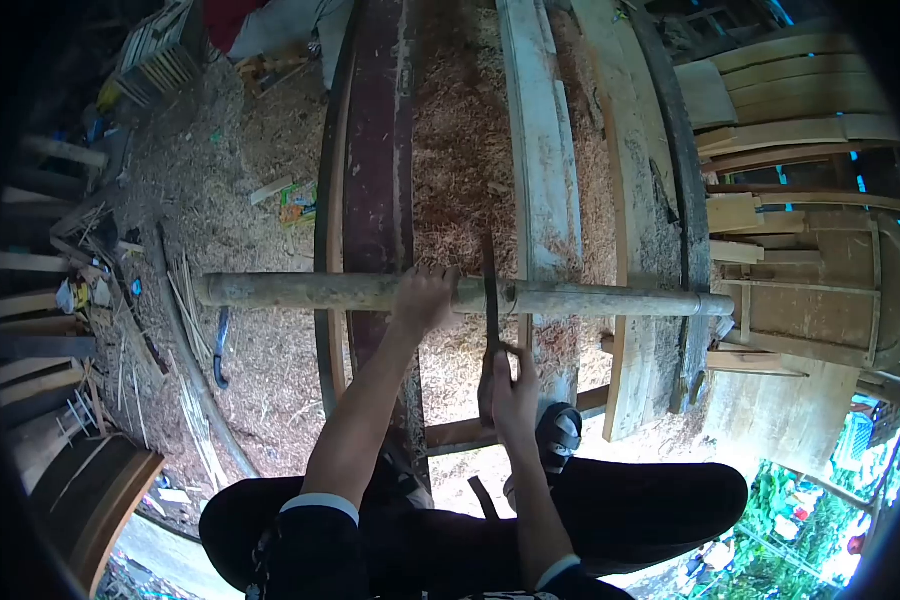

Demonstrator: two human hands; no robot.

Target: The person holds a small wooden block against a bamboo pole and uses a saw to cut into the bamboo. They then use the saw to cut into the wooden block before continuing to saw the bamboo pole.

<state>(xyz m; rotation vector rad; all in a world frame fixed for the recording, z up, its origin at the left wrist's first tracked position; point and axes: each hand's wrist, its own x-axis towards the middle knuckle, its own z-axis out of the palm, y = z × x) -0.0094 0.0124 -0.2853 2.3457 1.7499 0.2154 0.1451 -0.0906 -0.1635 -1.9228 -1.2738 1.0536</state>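
A long bamboo pole [610, 301] lies crosswise over several lengthwise boards. My left hand [428, 301] is wrapped over the pole near its middle, fingers on its top side. Just right of it, a long dark blade [490, 290] crosses the pole and extends beyond its far side. My right hand [514, 390] is closed around the near end of this tool, below the pole. Whether the blade's edge has cut into the bamboo cannot be made out.
Under the pole run a dark red board [375, 180], a whitish board [550, 180] and a pale plank [635, 380]. A curved blue-handled tool [220, 360] lies left on shavings. Stacked lumber [790, 130] stands right; my sandalled foot [560, 432] is near the boards.
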